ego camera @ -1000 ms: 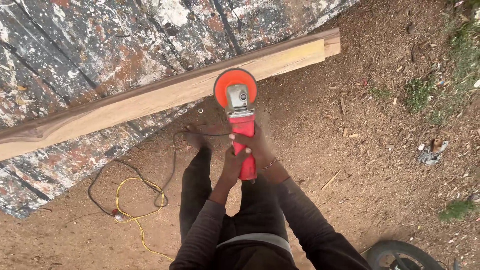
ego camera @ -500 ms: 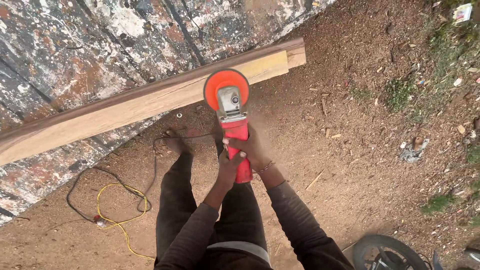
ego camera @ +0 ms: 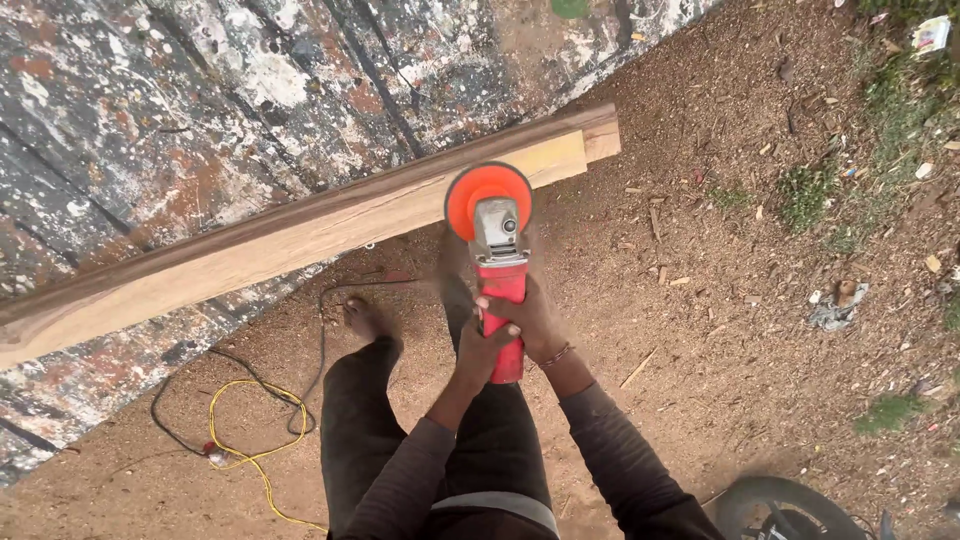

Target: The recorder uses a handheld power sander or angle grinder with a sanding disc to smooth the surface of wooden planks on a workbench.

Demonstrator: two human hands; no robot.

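Both hands, left (ego camera: 480,352) and right (ego camera: 535,318), clenched on red grinder (ego camera: 497,268); disc ahead, against plank (ego camera: 300,235).

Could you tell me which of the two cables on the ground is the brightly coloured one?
The yellow cable, looping over the dirt left of the person's legs; the black cable beside it is dark.

Bare sawdust ground (ego camera: 720,330) lies open right of the red angle grinder (ego camera: 497,270). The long pale wooden plank (ego camera: 280,245) blocks ahead; black and yellow cables (ego camera: 245,420) clutter the left.
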